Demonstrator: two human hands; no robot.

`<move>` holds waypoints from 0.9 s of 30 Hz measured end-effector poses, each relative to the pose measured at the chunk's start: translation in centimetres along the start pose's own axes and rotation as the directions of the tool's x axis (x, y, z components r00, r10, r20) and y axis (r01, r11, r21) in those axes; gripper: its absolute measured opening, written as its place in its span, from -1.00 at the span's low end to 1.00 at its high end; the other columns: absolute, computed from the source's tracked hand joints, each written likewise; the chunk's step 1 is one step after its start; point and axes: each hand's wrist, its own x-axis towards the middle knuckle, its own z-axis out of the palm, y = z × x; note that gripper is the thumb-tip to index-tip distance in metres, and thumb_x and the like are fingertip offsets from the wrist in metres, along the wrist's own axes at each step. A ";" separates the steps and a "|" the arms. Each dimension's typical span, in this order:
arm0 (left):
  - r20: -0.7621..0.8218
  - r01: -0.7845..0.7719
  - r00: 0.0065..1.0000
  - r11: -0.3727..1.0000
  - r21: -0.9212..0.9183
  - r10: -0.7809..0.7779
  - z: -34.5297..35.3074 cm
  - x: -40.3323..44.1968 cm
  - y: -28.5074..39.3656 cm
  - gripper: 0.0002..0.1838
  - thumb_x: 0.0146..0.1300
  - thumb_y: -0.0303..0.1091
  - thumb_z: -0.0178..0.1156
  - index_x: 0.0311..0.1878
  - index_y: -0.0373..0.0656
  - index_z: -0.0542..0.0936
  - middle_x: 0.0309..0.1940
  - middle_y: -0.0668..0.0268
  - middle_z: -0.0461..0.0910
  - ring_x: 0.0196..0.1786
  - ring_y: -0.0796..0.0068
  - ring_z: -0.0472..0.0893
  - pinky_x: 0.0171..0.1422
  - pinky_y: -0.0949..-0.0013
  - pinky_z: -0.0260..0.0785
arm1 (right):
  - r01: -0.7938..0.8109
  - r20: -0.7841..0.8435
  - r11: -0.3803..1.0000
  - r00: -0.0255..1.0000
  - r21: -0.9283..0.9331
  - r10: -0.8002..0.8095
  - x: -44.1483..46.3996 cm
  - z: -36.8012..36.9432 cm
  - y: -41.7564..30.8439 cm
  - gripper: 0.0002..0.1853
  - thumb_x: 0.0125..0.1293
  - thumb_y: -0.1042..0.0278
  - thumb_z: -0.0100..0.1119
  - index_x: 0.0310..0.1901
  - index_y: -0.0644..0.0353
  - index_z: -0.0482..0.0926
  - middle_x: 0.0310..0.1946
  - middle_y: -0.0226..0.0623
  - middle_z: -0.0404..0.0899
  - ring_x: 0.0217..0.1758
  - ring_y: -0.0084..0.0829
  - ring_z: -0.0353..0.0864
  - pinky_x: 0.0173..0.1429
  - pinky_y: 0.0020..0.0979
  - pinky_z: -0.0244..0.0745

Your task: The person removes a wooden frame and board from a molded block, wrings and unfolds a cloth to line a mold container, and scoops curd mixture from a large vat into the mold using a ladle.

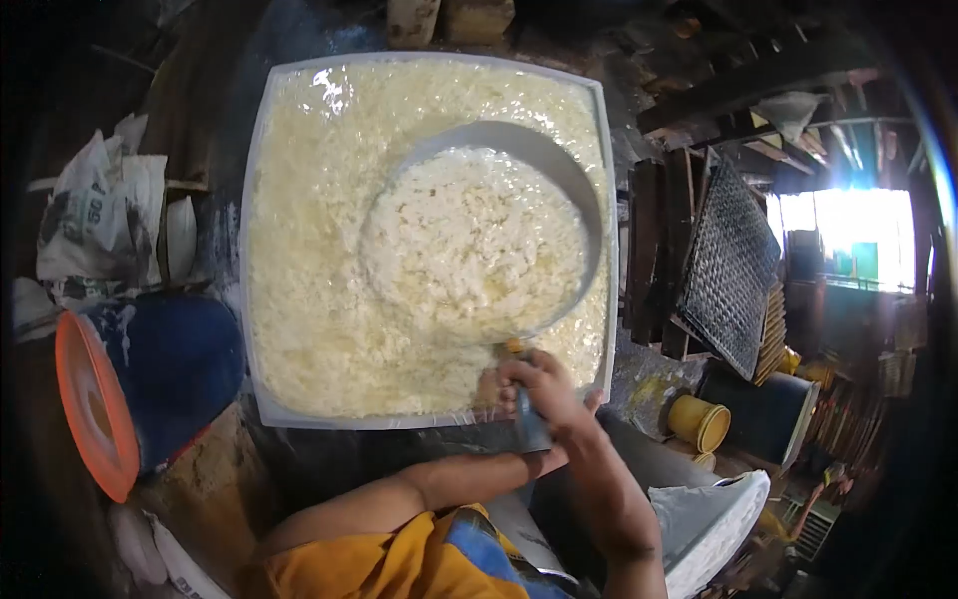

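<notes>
A large square white vat (609, 250) holds pale, wet, curd-like lumps in liquid. Inside it, a round grey vessel or sieve (574, 170) is partly sunk, full of whitish lumps. My right hand (539, 384) is closed around a grey handle (531, 427) at the vat's near edge. An orange piece (514, 345) shows at the handle's top, beside the round rim; whether they are joined is unclear. My left forearm crosses beneath the right one. Only part of my left hand (596, 401) shows at the vat's near right corner; its grip is hidden.
A blue barrel (180, 369) with an orange rim lies left of the vat. White sacks (100, 210) hang behind it. At the right are leaning woven racks (733, 265), a yellow bucket (698, 423), a dark barrel (758, 409) and a grey-white container (714, 524).
</notes>
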 end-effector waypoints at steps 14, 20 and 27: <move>0.005 -0.053 0.999 0.996 0.066 0.053 1.7 1.2 -0.6 -0.28 0.17 0.22 0.18 0.14 -0.26 0.38 -0.16 0.21 0.50 -0.19 0.36 0.46 -0.05 0.30 0.29 | 0.594 -0.361 0.699 0.599 -0.397 -0.714 -2.6 -4.0 -5.8 -0.85 0.27 0.56 0.01 -0.14 0.26 0.32 -0.55 -0.35 0.41 -0.64 -0.57 0.42 -0.56 -0.50 0.34; -0.007 -0.117 0.993 0.985 0.130 0.118 1.9 1.2 -1.6 -0.30 0.17 0.22 0.18 0.06 -0.28 0.46 -0.27 0.23 0.54 -0.31 0.36 0.47 -0.16 0.29 0.32 | 0.539 -0.354 0.828 0.752 -0.156 -0.557 -6.2 -4.4 -2.7 -0.84 0.22 0.58 0.03 -0.16 0.29 0.35 -0.50 -0.32 0.44 -0.60 -0.56 0.45 -0.53 -0.47 0.39; -0.065 -0.027 0.997 0.967 0.253 0.045 2.5 1.3 0.2 -0.44 0.20 0.10 0.22 -0.11 -0.33 0.59 -0.20 0.19 0.62 -0.16 0.39 0.54 -0.01 0.31 0.36 | 0.745 -0.745 0.353 -0.280 -0.567 -0.605 -14.7 -11.5 4.0 -0.79 0.29 0.52 0.10 -0.09 0.26 0.33 -0.43 -0.33 0.42 -0.50 -0.61 0.38 -0.46 -0.55 0.33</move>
